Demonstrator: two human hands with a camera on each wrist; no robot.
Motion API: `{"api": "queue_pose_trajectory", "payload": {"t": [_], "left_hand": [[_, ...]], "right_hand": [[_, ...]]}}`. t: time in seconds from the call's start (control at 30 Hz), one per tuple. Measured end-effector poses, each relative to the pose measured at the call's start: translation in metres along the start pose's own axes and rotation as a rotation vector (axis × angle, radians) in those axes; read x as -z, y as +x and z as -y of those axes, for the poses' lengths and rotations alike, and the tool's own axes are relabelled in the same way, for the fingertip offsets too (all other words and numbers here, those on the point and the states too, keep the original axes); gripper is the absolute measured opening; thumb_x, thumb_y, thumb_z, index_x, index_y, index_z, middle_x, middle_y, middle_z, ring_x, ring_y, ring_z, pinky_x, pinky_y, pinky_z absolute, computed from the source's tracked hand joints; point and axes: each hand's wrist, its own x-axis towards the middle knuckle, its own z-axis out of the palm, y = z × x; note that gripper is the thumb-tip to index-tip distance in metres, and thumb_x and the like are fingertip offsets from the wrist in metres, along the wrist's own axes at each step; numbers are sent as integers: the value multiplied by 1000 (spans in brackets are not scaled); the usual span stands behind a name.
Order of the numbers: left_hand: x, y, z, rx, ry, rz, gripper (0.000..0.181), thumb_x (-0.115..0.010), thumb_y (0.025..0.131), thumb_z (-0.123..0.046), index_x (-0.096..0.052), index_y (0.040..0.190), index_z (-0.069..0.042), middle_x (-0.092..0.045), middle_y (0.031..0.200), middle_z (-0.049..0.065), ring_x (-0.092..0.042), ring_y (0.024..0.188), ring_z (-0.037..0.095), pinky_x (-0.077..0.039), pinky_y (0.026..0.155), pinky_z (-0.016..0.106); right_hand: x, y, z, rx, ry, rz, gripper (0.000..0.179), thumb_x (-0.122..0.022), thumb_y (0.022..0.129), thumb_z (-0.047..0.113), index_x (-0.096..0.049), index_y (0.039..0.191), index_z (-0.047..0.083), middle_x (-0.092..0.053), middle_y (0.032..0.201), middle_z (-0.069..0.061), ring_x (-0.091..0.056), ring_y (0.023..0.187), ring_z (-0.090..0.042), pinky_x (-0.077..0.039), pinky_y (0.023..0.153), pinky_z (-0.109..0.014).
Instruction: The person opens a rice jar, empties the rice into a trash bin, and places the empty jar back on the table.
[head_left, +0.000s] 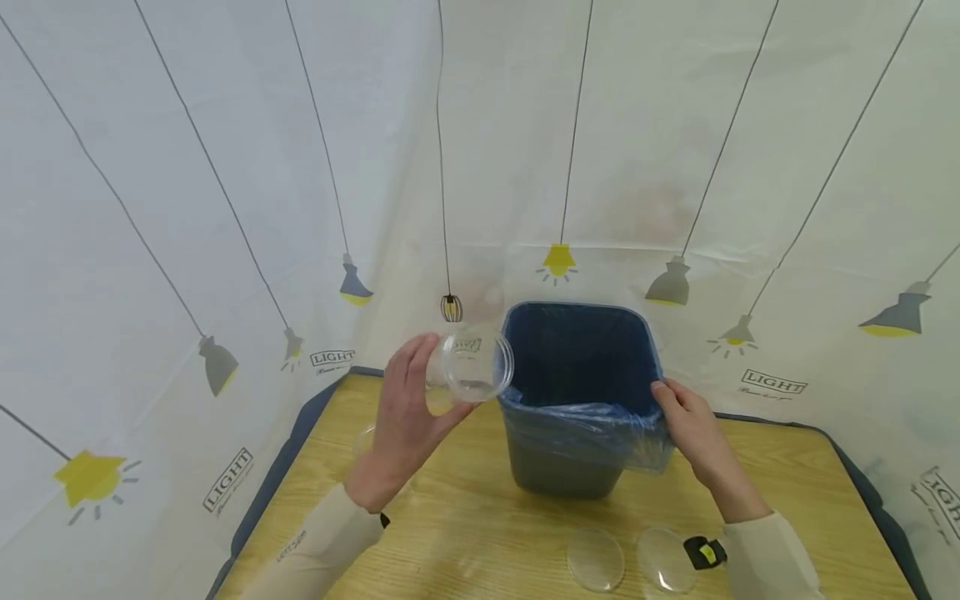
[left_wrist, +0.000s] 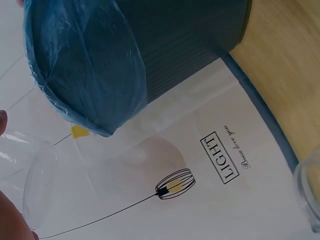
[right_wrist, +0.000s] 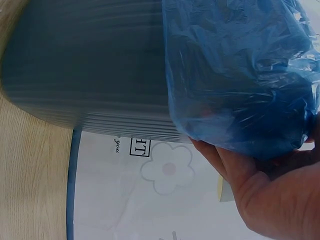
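My left hand [head_left: 405, 421] holds a clear round plastic tub [head_left: 476, 362] on its side, thumb below and fingers above, its rim toward the bin. In the left wrist view the tub [left_wrist: 40, 185] shows at the left edge, between thumb and fingers. A dark trash bin [head_left: 562, 467] stands upright on the table, with a blue plastic bag [head_left: 592, 425] folded over its rim. My right hand [head_left: 693, 425] grips the bin's right rim through the bag. In the right wrist view the fingers [right_wrist: 230, 160] curl over the bag's edge.
Two clear round lids, a left one [head_left: 596, 560] and a right one [head_left: 663, 560], lie on the wooden table [head_left: 450, 533] in front of the bin. Another clear container [head_left: 363, 440] is partly hidden behind my left wrist. A lamp-printed cloth [head_left: 510, 167] hangs around the table's far sides.
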Motion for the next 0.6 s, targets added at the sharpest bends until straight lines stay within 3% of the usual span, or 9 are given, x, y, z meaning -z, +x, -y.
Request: {"api": "queue_pose_trajectory", "payload": {"t": [0.13, 0.23, 0.47, 0.6], "left_hand": [[2, -22, -1, 94, -85, 1, 93, -82, 85, -51, -43, 151, 1, -53, 142, 19, -52, 126, 37, -43, 102, 52], [1, -39, -1, 148, -121, -4, 93, -72, 89, -62, -42, 151, 0, -53, 143, 17, -52, 125, 35, -42, 102, 48], [-7, -72, 1, 191, -152, -39, 95, -77, 85, -59, -44, 151, 1, -56, 140, 16, -54, 123, 34, -42, 107, 35], [-13, -87, 1, 254, -173, -37, 96, -84, 81, -55, -45, 150, -1, -57, 139, 16, -55, 124, 32, -39, 110, 30]], "right_hand": [[0, 0, 0, -1, 2, 2, 69, -32, 113, 39, -20, 158, -13, -21, 162, -36, -18, 151, -51, -21, 120, -64], [-1, 0, -1, 0, 3, 5, 70, -32, 113, 39, -19, 158, -14, -20, 162, -36, -17, 151, -51, -20, 120, -64], [0, 2, -3, -6, 10, 15, 71, -31, 113, 41, -18, 158, -12, -19, 163, -36, -17, 151, -52, -23, 118, -66], [0, 1, -2, -9, 15, 15, 71, -32, 113, 41, -18, 158, -13, -19, 163, -36, -17, 151, -52, -22, 118, -66]]}}
